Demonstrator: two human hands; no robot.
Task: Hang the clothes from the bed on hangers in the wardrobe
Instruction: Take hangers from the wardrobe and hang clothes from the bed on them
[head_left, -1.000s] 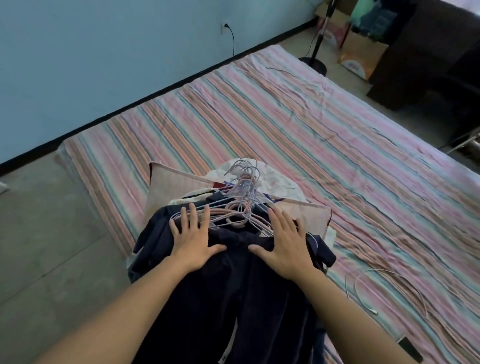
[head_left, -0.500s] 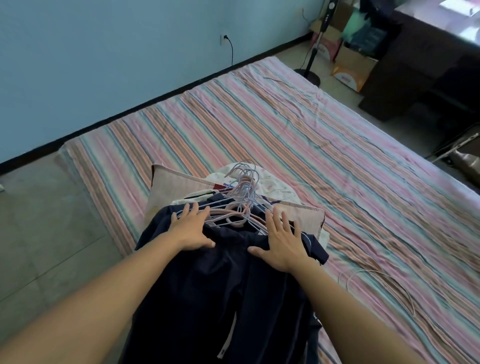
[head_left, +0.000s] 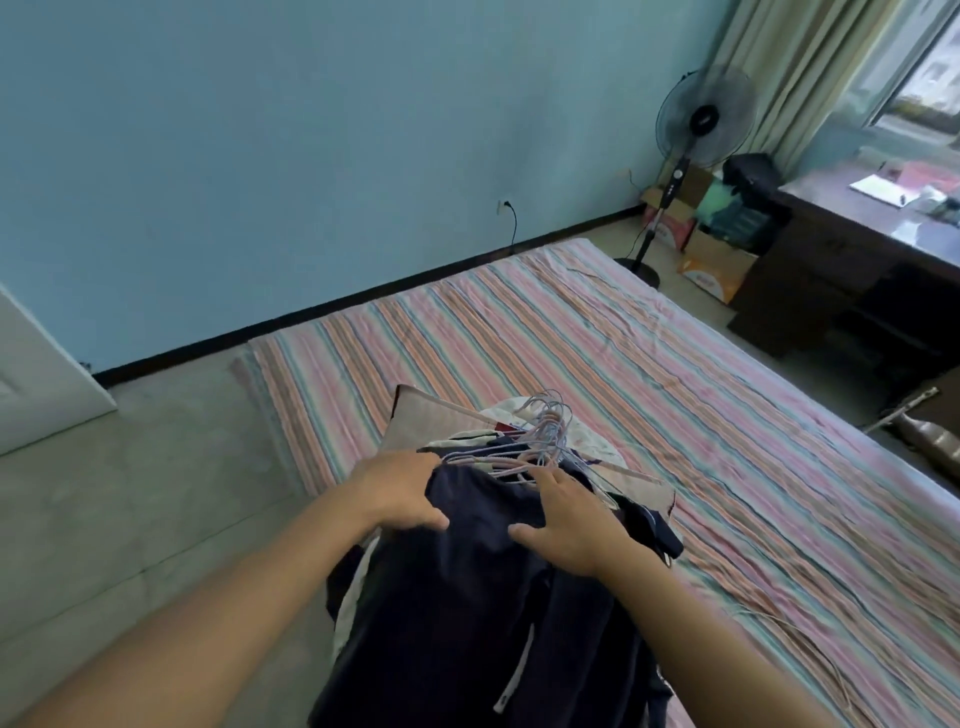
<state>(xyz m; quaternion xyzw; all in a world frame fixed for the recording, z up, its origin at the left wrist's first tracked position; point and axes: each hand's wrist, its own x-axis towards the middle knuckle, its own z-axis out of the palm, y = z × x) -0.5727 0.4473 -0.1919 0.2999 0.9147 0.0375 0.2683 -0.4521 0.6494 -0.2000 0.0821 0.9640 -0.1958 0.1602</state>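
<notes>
Striped bed (head_left: 649, 374): carries the whole load at its near corner, presumably gathered there for one lift. Pile of clothes (head_left: 467, 597): dark garments uppermost, paler ones beneath, draped over a pillow (head_left: 415, 423). Bundle of hangers (head_left: 540, 441): lies on the pile's far end, hooks together. Left hand (head_left: 400, 491): fingers curled over the pile's left edge, gripping fabric. Right hand (head_left: 566, 525): fingers spread flat, pressing the top garment. Wardrobe: not in view. No containers observed.

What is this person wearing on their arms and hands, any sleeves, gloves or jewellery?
Nothing shows. The left hand and right hand are bare, with no gloves, rings or watch visible. Both forearms are uncovered as far as the picture's lower edge, so any sleeve lies out of view.
</notes>
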